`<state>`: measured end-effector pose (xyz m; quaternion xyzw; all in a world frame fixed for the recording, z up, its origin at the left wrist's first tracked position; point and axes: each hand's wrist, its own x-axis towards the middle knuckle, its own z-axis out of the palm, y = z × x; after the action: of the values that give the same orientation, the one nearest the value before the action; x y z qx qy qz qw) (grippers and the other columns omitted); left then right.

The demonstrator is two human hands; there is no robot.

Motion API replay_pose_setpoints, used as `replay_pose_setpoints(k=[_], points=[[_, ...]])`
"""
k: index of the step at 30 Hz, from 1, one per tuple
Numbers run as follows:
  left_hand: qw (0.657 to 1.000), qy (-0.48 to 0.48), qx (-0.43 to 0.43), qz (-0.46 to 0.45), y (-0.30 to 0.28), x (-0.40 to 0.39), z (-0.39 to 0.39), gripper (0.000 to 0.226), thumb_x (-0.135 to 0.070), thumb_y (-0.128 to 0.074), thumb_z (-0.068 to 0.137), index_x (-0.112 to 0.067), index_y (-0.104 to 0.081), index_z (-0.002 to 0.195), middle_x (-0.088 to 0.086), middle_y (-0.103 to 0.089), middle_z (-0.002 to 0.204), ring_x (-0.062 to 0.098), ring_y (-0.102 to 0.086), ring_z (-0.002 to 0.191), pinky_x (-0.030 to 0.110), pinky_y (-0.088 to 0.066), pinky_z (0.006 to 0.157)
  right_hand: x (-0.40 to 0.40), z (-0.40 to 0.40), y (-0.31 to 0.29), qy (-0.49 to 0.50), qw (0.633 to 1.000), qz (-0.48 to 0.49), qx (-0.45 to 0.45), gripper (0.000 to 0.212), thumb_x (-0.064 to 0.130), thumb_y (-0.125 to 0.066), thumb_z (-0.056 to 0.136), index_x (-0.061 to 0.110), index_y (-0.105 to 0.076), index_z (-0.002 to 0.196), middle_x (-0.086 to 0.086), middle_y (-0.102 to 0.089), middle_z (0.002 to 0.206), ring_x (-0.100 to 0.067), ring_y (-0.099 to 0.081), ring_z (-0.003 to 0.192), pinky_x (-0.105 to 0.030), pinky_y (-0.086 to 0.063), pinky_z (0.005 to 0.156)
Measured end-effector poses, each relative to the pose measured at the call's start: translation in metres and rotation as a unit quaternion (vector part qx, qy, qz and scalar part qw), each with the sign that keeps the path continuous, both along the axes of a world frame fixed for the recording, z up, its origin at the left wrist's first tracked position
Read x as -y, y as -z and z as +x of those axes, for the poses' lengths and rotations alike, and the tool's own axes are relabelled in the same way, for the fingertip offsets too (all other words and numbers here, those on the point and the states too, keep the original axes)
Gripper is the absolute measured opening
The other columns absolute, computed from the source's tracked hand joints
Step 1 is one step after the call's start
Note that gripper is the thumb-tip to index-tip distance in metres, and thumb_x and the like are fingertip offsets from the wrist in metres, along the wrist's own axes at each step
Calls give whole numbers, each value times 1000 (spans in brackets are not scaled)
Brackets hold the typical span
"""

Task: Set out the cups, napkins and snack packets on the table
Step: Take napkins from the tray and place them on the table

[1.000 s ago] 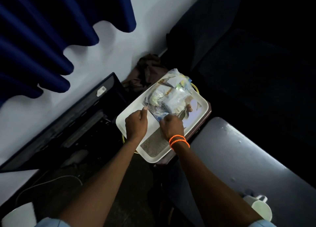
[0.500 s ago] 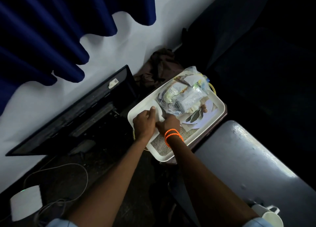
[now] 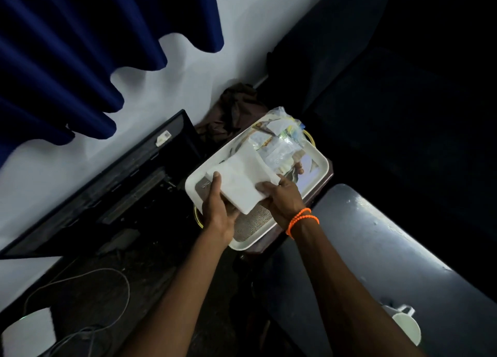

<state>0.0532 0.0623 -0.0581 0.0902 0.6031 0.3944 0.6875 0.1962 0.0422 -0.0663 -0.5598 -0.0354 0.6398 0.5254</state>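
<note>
Head view is showing the fingers (image 3: 262, 187) of the right hand (image 3: 282, 199) and the left hand (image 3: 219, 208) curling round a white stack of napkins (image 3: 242, 182), holding it just over the tray (image 3: 320, 168). Napkins are being soft, light and floppy, so gripping both ends looks best. Snack packets (image 3: 279, 144) are lying behind on the tray, a cup (image 3: 406, 327) standing on the grey tabletop (image 3: 376, 249).

White cup (image 3: 406, 327) — cut off by the right forearm — snack packets' (image 3: 279, 147) print unreadable.

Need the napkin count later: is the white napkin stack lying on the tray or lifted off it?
Lifted: both hands, left hand and right hand, hold the napkin stack tilted above the tray.
</note>
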Motion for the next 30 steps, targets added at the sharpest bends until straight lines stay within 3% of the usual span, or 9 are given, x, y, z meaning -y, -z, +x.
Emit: replay_pose_setpoints(k=[5,9,12,14,18,21,24,27,30], points=[[978,151,-145,16,-3,16,40,31,-20,-78,88,-7,-71,115,14,-79,103,33,-77,89,53,-64,80,54,35,1,-13,999,-15,50,31,-6,-70,80,-4,-64,109,-20,-74,105,-37,-72,95,-44,-62,77],[944,287,-156,40,-2,40,74,26,-12,-72,91,-8,-71,117,9,-80,101,29,-78,90,50,-64,83,103,74,-5,17,996,-46,81,42,28,-84,69,10,-67,103,-17,-78,107,-32,-76,95,-42,-62,74],[914,378,-131,64,-5,68,103,24,-14,-72,91,-15,-71,116,4,-81,104,24,-79,91,47,-64,84,143,104,-9,43,986,-72,147,28,14,-80,76,6,-69,100,-23,-76,108,-41,-72,96,-56,-59,87],[905,407,-111,57,-6,93,124,26,-18,-73,91,-16,-70,116,5,-80,107,24,-78,95,47,-63,87,171,121,-12,80,975,-89,188,18,5,-76,80,3,-70,98,-23,-77,103,-38,-72,89,-54,-60,84],[891,441,-104,16,-6,163,174,17,-17,-78,86,-16,-74,103,4,-82,94,25,-78,88,39,-65,75,240,156,-18,160,943,-125,262,15,3,-74,82,7,-73,96,-10,-78,91,-32,-72,79,-44,-63,70],[862,484,-142,48,-10,225,215,9,-14,-74,88,-18,-72,96,1,-80,90,19,-77,82,27,-61,60,299,178,-24,188,911,-161,330,23,6,-77,76,14,-75,98,-3,-77,91,-22,-71,80,-34,-59,72],[830,532,-160,60,-17,287,254,18,-14,-68,90,-11,-69,108,7,-77,98,24,-75,86,36,-64,64,363,196,-30,204,881,-197,379,26,1,-75,73,15,-75,94,0,-76,86,-19,-70,78,-27,-58,69],[799,591,-114,7,-30,346,283,21,-15,-64,92,-11,-68,113,10,-76,100,25,-76,82,30,-60,51,423,208,-39,226,857,-216,409,29,-7,-69,72,15,-73,89,5,-71,78,-15,-64,70,-6,-47,55],[745,655,-118,42,-36,406,300,22,-15,-60,90,-11,-69,110,10,-77,96,24,-77,73,36,-63,51,485,211,-50,245,812,-275,452,33,-1,-73,70,18,-77,96,13,-65,77,-1,-60,67,0,-39,55]])
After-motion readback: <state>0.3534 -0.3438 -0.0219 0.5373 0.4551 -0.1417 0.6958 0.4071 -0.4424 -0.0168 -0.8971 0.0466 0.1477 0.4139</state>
